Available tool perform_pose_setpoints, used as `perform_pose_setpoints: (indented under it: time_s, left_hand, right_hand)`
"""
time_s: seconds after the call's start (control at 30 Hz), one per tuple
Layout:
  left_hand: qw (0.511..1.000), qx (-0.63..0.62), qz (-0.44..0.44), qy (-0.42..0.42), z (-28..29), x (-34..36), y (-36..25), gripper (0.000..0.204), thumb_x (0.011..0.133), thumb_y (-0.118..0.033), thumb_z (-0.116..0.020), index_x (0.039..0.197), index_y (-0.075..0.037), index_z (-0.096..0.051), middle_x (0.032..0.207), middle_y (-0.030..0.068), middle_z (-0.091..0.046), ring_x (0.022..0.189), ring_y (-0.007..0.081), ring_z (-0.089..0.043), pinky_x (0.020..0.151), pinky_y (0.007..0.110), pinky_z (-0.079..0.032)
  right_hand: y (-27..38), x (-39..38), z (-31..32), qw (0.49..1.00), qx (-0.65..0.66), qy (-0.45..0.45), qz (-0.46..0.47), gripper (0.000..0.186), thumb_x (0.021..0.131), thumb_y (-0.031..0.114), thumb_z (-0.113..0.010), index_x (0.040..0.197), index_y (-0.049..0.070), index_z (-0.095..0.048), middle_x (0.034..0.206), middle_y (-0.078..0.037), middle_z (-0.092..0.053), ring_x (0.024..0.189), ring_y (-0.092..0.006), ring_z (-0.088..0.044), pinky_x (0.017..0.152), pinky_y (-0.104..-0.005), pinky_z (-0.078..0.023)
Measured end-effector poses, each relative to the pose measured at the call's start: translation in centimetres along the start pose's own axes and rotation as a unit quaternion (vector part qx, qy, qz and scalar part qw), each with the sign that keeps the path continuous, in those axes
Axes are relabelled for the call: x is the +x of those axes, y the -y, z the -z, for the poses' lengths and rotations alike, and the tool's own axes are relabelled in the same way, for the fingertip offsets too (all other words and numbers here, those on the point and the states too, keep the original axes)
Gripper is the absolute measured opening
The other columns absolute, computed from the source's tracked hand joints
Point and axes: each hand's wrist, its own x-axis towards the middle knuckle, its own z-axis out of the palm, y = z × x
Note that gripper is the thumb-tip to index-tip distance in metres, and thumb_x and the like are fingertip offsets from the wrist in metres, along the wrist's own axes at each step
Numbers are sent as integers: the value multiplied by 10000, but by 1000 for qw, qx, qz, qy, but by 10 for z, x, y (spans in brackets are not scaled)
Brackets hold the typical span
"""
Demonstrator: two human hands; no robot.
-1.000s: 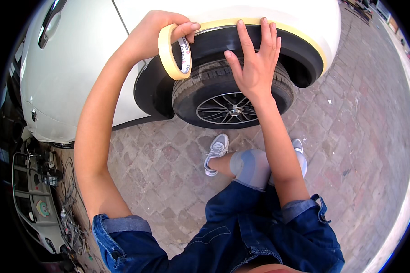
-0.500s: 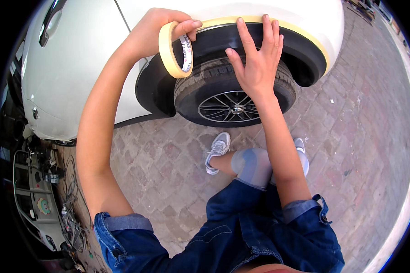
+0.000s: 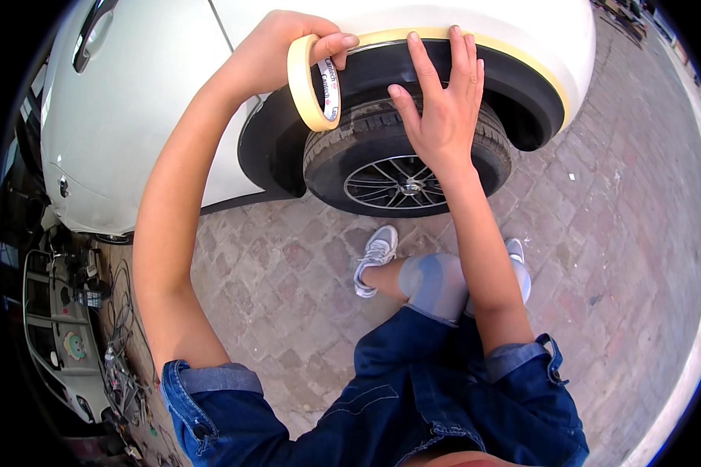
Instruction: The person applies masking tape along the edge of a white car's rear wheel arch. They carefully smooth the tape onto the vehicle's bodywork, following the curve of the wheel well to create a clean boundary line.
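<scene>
A white car (image 3: 144,148) stands before me, its wheel (image 3: 409,187) below a black wheel arch trim (image 3: 382,76). Yellow masking tape (image 3: 514,53) runs in a curved strip along the white body edge above that trim. My left hand (image 3: 276,53) is closed on the tape roll (image 3: 304,86), with the fingers through its ring, at the left part of the arch. Further right, my right hand (image 3: 444,109) lies with fingers spread, fingertips touching the strip at the top of the arch. Nothing is held in it. Part of the tape between the hands shows.
Grey-pink paving stones (image 3: 288,265) cover the ground under my feet. At the far left is another car (image 3: 62,335), with a heap of cables and parts (image 3: 121,350) beside it. The white car's door handle (image 3: 93,35) shows at upper left.
My left hand and the tape roll have shifted slightly right along the arch, toward the right hand. The right hand keeps its place on the strip. The whole view has shifted a little.
</scene>
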Motion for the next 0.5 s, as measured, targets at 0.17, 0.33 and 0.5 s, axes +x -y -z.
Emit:
perform_pose_setpoints:
  time_s: [0.17,0.33,0.5]
  left_hand:
    - [1000,-7,3,-4,-1,0,1,416,1041,-371,-619,845,-31,-757,761,36,-721,729,144,-688,737,284,-555]
    - [999,-30,6,-26,-5,0,1,439,1008,-417,-655,815,-35,-750,716,37,-692,668,133,-632,668,285,-518]
    - [1000,-16,-1,-24,-5,0,1,442,1005,-424,-658,812,-37,-751,708,41,-690,661,135,-632,662,283,-518]
  right_hand:
    - [1,1,0,1000,4,3,1,679,888,310,-772,1518,246,-528,1635,-206,-287,1524,-420,-256,1207,-595,-229]
    - [5,0,0,1000,11,12,5,674,887,306,-775,1513,247,-532,1637,-206,-285,1530,-419,-245,1212,-594,-220]
    - [7,1,-1,1000,14,22,6,673,891,311,-771,1516,249,-528,1642,-202,-278,1536,-423,-228,1215,-596,-213]
